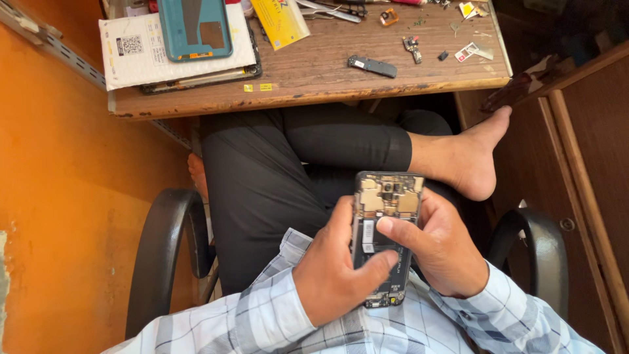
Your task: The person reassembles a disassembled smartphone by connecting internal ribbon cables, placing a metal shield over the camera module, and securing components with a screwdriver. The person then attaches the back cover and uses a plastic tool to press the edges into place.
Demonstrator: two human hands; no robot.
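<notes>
- Checked shirt sleeves sit nearest the camera, and both hands come out of them over the lap.
- An opened phone with its back cover off is held between the hands, above the black trousers, with its bare circuit side and battery facing up.
- Left hand wraps the phone's left edge; its grip is clenched on the phone, with the thumb lying across the lower part of the battery.
- Right hand cups the right edge, its grip also grasping the phone, and its thumb presses on the battery's upper end.
- To my eye, the work goes best with the phone kept level and well supported from beneath, and with thumb pressure spread flat rather than dug into one corner; the exposed board near the top should be left untouched.
- Far from the hands, the wooden surface carries a teal back cover on a white padded envelope at the far left.
- A small black part lies near the middle of it, with loose bits around it.
- A bare foot rests at the right, and black chair arms flank the lap.
</notes>
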